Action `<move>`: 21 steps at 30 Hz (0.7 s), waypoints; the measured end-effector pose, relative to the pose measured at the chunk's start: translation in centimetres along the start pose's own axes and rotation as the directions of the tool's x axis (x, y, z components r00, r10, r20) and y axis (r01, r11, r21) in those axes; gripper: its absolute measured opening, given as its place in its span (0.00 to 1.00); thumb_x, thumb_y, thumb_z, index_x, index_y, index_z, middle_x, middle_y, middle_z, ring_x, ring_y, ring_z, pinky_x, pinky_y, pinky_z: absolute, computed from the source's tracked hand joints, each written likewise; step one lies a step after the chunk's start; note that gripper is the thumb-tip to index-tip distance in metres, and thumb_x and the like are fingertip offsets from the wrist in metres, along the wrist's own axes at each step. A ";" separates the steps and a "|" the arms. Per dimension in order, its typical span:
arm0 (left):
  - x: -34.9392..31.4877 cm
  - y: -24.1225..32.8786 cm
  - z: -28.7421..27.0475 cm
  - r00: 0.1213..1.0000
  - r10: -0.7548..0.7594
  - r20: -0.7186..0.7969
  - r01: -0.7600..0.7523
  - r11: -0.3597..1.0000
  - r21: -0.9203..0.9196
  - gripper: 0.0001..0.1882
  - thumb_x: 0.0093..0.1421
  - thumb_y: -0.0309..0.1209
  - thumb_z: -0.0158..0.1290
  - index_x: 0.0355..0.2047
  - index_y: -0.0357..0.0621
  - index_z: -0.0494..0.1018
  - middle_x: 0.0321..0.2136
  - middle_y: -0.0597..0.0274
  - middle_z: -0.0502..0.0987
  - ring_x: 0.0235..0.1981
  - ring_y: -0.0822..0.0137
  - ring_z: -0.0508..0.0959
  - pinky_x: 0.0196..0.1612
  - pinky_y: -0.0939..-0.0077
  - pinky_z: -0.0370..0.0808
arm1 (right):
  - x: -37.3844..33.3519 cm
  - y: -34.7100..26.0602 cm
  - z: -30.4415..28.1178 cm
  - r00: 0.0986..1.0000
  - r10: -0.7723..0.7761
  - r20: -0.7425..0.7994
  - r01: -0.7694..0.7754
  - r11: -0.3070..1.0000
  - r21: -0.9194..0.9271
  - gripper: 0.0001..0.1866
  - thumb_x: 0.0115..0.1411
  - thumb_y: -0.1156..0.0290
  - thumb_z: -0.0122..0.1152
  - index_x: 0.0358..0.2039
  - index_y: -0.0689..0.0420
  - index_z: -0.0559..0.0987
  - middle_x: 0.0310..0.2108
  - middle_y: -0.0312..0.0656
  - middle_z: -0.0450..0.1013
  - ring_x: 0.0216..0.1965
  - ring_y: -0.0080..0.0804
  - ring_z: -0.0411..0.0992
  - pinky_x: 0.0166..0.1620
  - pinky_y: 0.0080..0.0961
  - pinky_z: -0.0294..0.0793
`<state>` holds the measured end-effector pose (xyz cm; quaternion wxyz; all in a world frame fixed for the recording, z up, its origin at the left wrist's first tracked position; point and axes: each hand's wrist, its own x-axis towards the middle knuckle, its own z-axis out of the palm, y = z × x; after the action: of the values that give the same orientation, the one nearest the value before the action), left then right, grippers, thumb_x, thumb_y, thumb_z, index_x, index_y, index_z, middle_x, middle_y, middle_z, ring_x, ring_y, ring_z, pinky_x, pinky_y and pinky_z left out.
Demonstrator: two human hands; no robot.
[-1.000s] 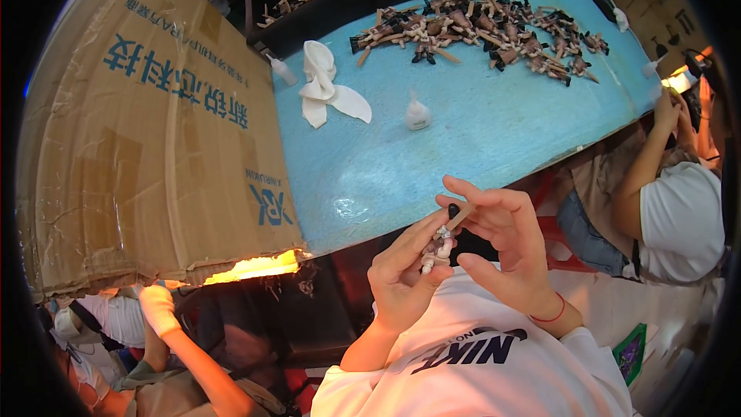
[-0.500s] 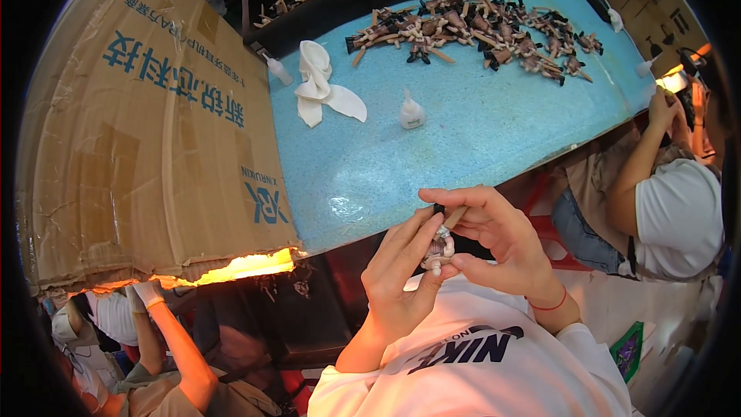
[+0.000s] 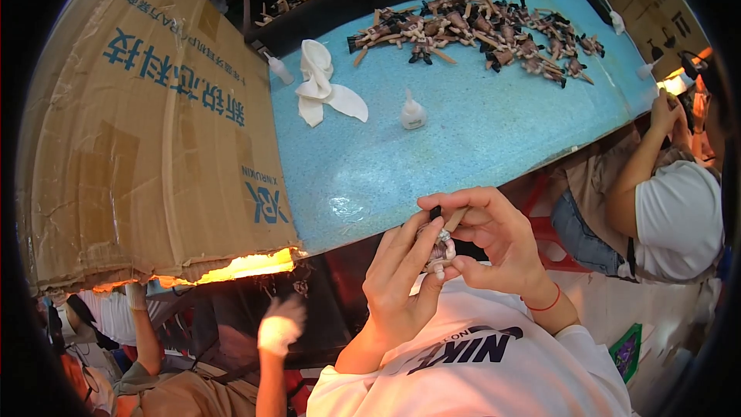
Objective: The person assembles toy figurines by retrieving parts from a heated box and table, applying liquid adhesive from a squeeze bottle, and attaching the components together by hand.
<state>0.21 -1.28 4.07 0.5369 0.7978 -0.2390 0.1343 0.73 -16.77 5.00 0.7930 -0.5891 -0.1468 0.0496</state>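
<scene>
A small doll-like figurine point(image 3: 441, 251) in brown, black and pale skin tones is held between my two hands, just off the table's near edge. A flat wooden-looking stick point(image 3: 457, 219) juts up from it. My left hand point(image 3: 403, 282) is closed on the figurine's left side, thumb below and fingers along it. My right hand point(image 3: 498, 243) curls round from the other side, its thumb pressing the lower part. Fingers cover much of the figurine. Further off on the blue tabletop stands a small white squeeze bottle point(image 3: 413, 115) with a thin nozzle.
A heap of similar figurines point(image 3: 478, 27) covers the far side of the blue table point(image 3: 347, 162). A white cloth point(image 3: 316, 81) and another squeeze bottle point(image 3: 279, 70) lie at left. A big cardboard box point(image 3: 147, 185) walls the left side. Co-workers point(image 3: 668, 208) sit at right and lower left.
My hands have barely shifted, with the figurine turned slightly in them. At lower left a co-worker's gloved hand has swung right, away from the box's lower edge.
</scene>
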 end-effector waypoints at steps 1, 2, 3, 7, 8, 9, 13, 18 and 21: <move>0.0 0.0 0.0 1.000 0.002 0.003 -0.002 1.000 0.008 0.20 0.48 0.24 0.54 0.44 0.29 0.70 0.42 0.42 0.73 0.40 0.54 0.75 0.42 0.70 0.72 | 0.0 0.1 0.0 1.000 -0.004 0.005 0.004 1.000 0.008 0.29 0.44 0.85 0.59 0.50 0.66 0.64 0.49 0.44 0.66 0.43 0.22 0.67 0.51 0.25 0.68; 0.0 0.1 0.0 1.000 0.003 0.006 -0.003 1.000 0.017 0.20 0.48 0.23 0.54 0.43 0.29 0.70 0.41 0.42 0.73 0.40 0.54 0.75 0.42 0.70 0.72 | 0.0 0.2 -0.1 1.000 -0.007 0.011 0.007 1.000 0.016 0.29 0.44 0.85 0.58 0.50 0.66 0.64 0.49 0.45 0.66 0.43 0.22 0.67 0.51 0.25 0.68; 0.0 0.2 -0.1 1.000 0.003 0.003 -0.003 1.000 0.019 0.20 0.48 0.23 0.54 0.43 0.29 0.70 0.41 0.42 0.73 0.40 0.54 0.75 0.42 0.70 0.72 | 0.0 0.2 0.0 1.000 -0.007 0.014 0.007 1.000 0.017 0.29 0.44 0.85 0.58 0.50 0.66 0.64 0.49 0.45 0.66 0.43 0.22 0.67 0.51 0.25 0.68; 0.0 0.3 -0.2 1.000 0.002 0.006 -0.002 0.999 0.035 0.22 0.44 0.20 0.53 0.43 0.30 0.71 0.41 0.42 0.73 0.39 0.53 0.75 0.41 0.70 0.72 | -0.1 0.5 0.0 1.000 0.002 0.023 -0.004 0.997 0.079 0.29 0.44 0.87 0.58 0.49 0.66 0.64 0.50 0.46 0.65 0.44 0.24 0.67 0.52 0.26 0.68; 0.0 0.3 -0.2 1.000 0.013 0.010 -0.013 0.999 0.051 0.23 0.43 0.19 0.54 0.43 0.30 0.71 0.41 0.42 0.73 0.38 0.53 0.75 0.41 0.70 0.72 | -0.1 0.6 -0.1 1.000 -0.007 0.026 0.004 0.995 0.101 0.29 0.44 0.88 0.58 0.49 0.66 0.64 0.50 0.47 0.65 0.44 0.24 0.66 0.52 0.27 0.68; 0.1 0.3 -0.2 1.000 0.013 0.007 -0.013 0.998 0.054 0.23 0.43 0.19 0.54 0.43 0.30 0.71 0.41 0.42 0.73 0.38 0.53 0.75 0.41 0.70 0.72 | 0.0 0.6 -0.1 1.000 -0.007 0.030 0.004 0.995 0.101 0.29 0.44 0.88 0.58 0.49 0.66 0.64 0.50 0.47 0.65 0.44 0.24 0.66 0.52 0.27 0.68; 0.5 0.2 -0.2 1.000 0.001 0.018 -0.003 0.997 0.082 0.23 0.42 0.18 0.54 0.44 0.31 0.71 0.41 0.43 0.73 0.38 0.53 0.75 0.40 0.70 0.72 | 0.3 0.9 -0.2 0.999 0.035 0.004 -0.036 0.985 0.167 0.29 0.43 0.90 0.56 0.48 0.65 0.63 0.50 0.48 0.64 0.46 0.27 0.66 0.52 0.27 0.68; 0.9 0.7 -0.5 1.000 -0.022 0.006 0.021 0.995 0.101 0.24 0.42 0.18 0.55 0.44 0.33 0.71 0.40 0.43 0.73 0.38 0.51 0.75 0.39 0.69 0.73 | 0.6 0.7 -0.2 1.000 0.004 0.026 -0.008 0.986 0.166 0.28 0.43 0.90 0.55 0.48 0.65 0.63 0.51 0.49 0.63 0.48 0.29 0.66 0.51 0.27 0.69; 0.2 0.1 -1.0 1.000 0.002 -0.025 0.002 0.990 0.138 0.25 0.40 0.18 0.56 0.44 0.34 0.71 0.41 0.43 0.72 0.37 0.49 0.74 0.39 0.67 0.73 | 0.7 0.5 1.0 0.996 0.088 -0.026 -0.081 0.977 0.197 0.26 0.44 0.90 0.52 0.47 0.66 0.63 0.51 0.52 0.63 0.48 0.31 0.66 0.49 0.26 0.71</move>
<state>0.41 -0.40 4.64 0.4836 0.8312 -0.2225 0.1605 1.19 -15.56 4.92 0.8468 -0.5147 -0.1020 0.0874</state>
